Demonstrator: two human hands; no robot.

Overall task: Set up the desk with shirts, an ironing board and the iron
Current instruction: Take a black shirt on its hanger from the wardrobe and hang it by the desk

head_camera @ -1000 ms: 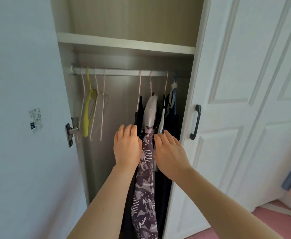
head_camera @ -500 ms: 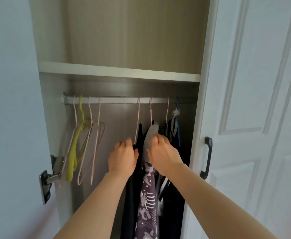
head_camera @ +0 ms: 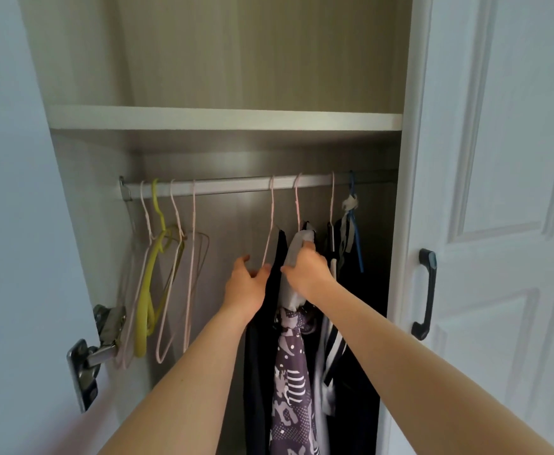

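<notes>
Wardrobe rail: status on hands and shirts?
Left hand on dark hanging garment. Right hand gripping grey-white garment over purple patterned fabric. All on metal rail.

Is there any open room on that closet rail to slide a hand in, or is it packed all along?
One bare stretch of rail lies between the empty hangers on the left and the hanging clothes on the right; the left hand reaches there. The right end is crowded, where the right hand grips a garment. The shelf above looks bare.
</notes>
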